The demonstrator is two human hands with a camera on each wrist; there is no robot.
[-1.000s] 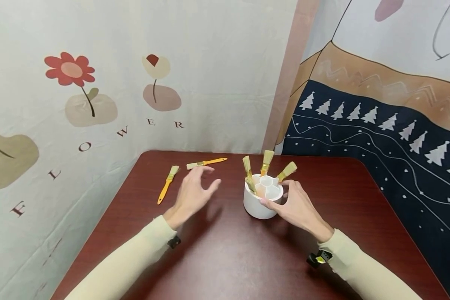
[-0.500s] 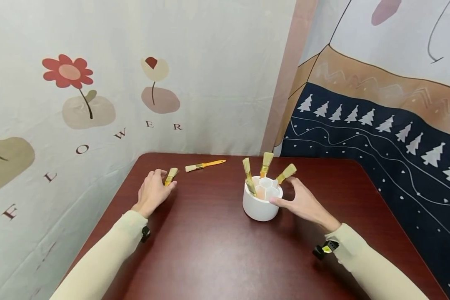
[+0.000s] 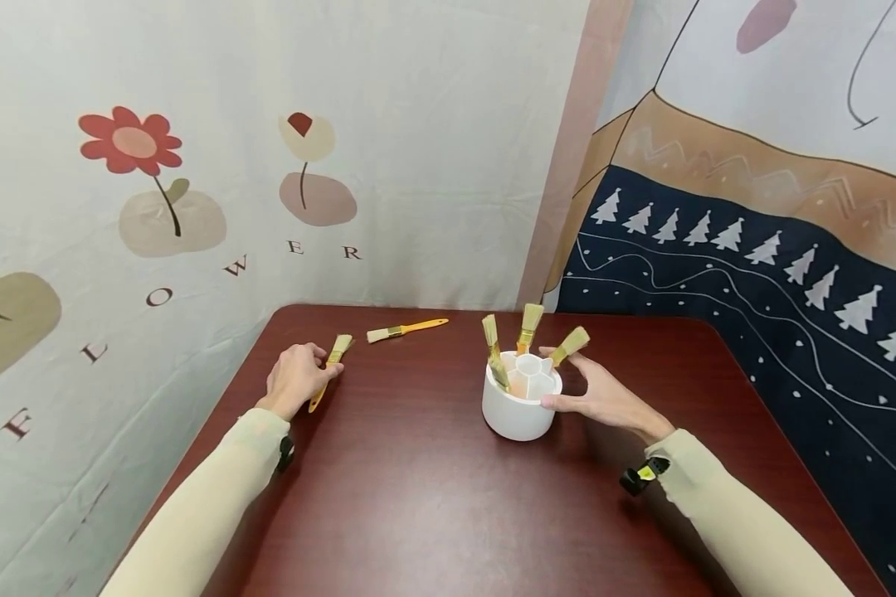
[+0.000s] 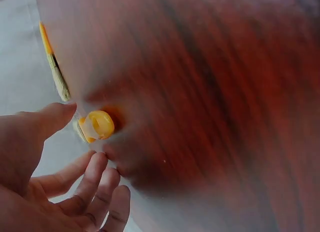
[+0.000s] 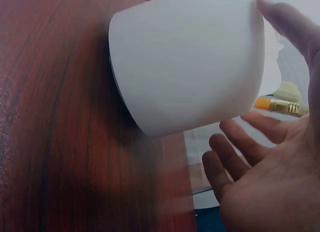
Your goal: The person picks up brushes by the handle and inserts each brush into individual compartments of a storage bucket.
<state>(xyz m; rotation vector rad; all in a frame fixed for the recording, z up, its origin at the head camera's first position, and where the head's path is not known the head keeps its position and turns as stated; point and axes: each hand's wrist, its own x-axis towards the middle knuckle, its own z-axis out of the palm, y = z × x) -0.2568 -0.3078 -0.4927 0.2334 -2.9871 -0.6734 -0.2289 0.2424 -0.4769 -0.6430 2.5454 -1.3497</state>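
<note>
My left hand is around a paintbrush with a yellow handle and pale bristles, near the table's left edge. In the left wrist view its handle end points at the camera, between thumb and fingertips that stand apart, with a gap still showing. My right hand holds the rim of a white round brush holder, thumb at the near side and fingers behind. Several paintbrushes stand in the holder's compartments, bristles up. In the right wrist view the holder's smooth wall hides part of the brushes.
Another yellow-handled paintbrush lies near the back edge of the dark red wooden table. A printed cloth with flowers hangs behind. A dark blue patterned cloth hangs at the right.
My left hand has moved left from the table's middle and come around the left paintbrush, its fingers closing in. My right hand stays at the holder, its thumb shifted slightly right along the rim.
</note>
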